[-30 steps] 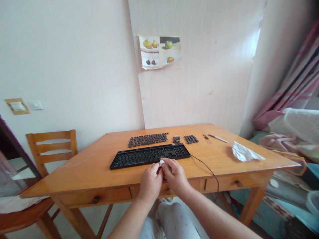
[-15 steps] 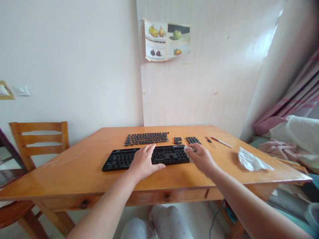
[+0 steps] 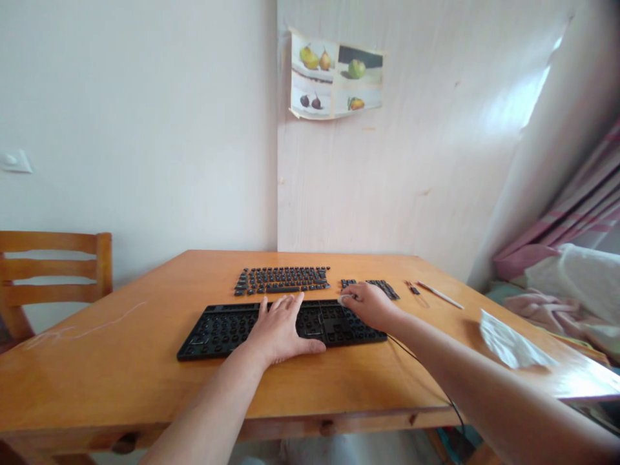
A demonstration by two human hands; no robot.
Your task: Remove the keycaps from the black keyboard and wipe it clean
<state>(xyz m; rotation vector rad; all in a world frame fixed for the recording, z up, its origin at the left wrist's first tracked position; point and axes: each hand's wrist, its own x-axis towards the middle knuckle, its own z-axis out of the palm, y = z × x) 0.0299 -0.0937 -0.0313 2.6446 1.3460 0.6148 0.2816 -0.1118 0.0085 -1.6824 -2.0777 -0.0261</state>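
A black keyboard base (image 3: 220,329) with its keycaps off lies lengthwise in front of me. My left hand (image 3: 281,329) rests across its middle, fingers spread and thumb stretched out to the right. My right hand (image 3: 368,305) is closed on a small piece of white tissue (image 3: 345,298) at the base's far edge, right of centre. Most of that tissue is hidden by the fingers. Behind the base, loose black keycaps (image 3: 281,279) are laid out in keyboard order. Smaller keycap groups (image 3: 385,289) sit farther right, partly covered by my right hand.
A slim pen-like stick (image 3: 440,295) and small dark bits (image 3: 413,289) lie at the right. Nearer the right edge is a crumpled white tissue (image 3: 513,342). A cable (image 3: 421,365) runs from the base over the table's (image 3: 121,361) front edge. A wooden chair (image 3: 53,265) stands at left.
My right hand, with the tissue, has moved left from the base's right end to its far edge. The left hand stays spread on the base. The view has shifted slightly and the cable now shows.
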